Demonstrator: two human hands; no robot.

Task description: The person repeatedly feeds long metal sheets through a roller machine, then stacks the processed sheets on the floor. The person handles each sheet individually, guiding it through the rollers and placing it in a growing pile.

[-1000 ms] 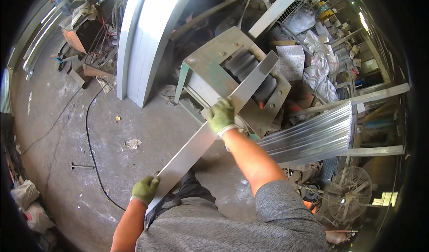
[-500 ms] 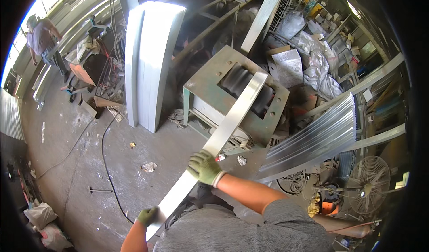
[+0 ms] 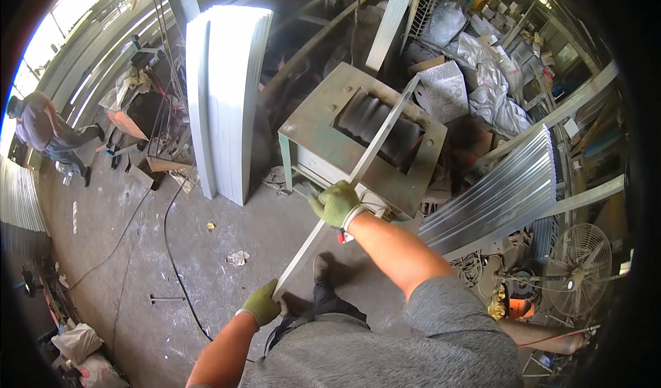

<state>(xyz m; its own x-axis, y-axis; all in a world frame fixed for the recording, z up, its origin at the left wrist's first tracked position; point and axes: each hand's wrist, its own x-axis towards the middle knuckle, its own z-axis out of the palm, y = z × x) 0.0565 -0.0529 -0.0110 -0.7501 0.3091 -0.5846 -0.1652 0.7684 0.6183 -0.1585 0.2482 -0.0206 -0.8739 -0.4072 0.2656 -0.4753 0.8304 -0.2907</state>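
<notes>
A long silvery metal bar (image 3: 380,137) slants from near my body up to the far right, its narrow edge facing up. My left hand (image 3: 261,303), in a green glove, is closed on the near end. Farther along, my right hand (image 3: 337,204), gloved the same way, grips the middle of the bar. The far part reaches over a worn greenish metal machine (image 3: 310,116), across the opening where a dark ribbed roller (image 3: 368,118) shows. Whether the bar touches the roller I cannot tell.
Tall stacked bright metal panels (image 3: 231,106) stand left of the machine. Corrugated sheets (image 3: 502,188) and a round fan (image 3: 575,271) are at the right. A black cable (image 3: 169,243) crosses the floor. Another person (image 3: 45,130) is at the far left.
The bar has turned from its wide face to its narrow edge. Both hands have moved forward, away from my body. The other person has moved farther left.
</notes>
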